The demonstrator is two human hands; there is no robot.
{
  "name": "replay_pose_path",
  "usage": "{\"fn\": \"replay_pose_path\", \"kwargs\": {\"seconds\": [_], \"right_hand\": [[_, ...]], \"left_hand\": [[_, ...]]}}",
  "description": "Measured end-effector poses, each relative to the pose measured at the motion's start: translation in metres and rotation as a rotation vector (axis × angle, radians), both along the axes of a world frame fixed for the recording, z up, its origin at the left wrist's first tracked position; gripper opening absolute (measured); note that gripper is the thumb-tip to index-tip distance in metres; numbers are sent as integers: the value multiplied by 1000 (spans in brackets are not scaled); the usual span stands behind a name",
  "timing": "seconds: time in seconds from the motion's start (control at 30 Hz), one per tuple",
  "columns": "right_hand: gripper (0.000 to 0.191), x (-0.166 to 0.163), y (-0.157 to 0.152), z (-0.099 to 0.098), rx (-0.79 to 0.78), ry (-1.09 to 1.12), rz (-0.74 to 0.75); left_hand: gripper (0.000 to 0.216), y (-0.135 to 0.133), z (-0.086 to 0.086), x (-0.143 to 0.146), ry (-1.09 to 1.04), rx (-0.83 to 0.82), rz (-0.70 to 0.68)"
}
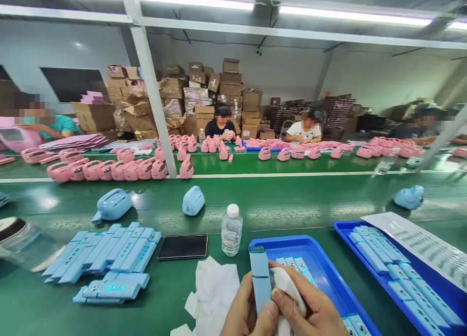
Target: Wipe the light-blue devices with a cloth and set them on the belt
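Gripping: left hand (242, 311) is clasping blue bar (260, 277) upright
Wiping: right hand (310, 309) fingers are pinching cloth (288, 289) against bar
Risk: bar slipping, falling into tray (324, 277)

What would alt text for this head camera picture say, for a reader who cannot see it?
Two hands, left hand and right hand, hold an upright light blue plastic bar against a white cloth over a green workbench. Blue trays of similar bars, a water bottle and a black phone lie nearby.

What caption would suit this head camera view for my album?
Two hands, left hand and right hand, hold a light blue bar and white cloth above a blue tray.
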State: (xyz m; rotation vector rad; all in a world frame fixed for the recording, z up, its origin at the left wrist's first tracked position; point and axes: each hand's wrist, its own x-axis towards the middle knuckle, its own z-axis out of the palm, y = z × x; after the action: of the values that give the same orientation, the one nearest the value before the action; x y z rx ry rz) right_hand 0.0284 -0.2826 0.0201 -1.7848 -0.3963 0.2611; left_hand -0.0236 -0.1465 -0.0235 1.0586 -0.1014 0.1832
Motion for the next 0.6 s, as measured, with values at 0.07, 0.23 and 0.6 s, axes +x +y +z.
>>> {"fn": "replay_pose_path", "kwargs": {"seconds": [0.07, 0.23, 0.6], "right_hand": [[62, 2, 2, -4, 79, 98, -101], [69, 23, -8, -7, 244, 15, -345], [45, 33, 27, 17, -137, -178, 201]], "left_hand": [[55, 9, 3, -4, 19, -2, 19], [63, 26, 9, -17, 203, 89, 11], [61, 43, -3, -21, 194, 922, -36]]}}
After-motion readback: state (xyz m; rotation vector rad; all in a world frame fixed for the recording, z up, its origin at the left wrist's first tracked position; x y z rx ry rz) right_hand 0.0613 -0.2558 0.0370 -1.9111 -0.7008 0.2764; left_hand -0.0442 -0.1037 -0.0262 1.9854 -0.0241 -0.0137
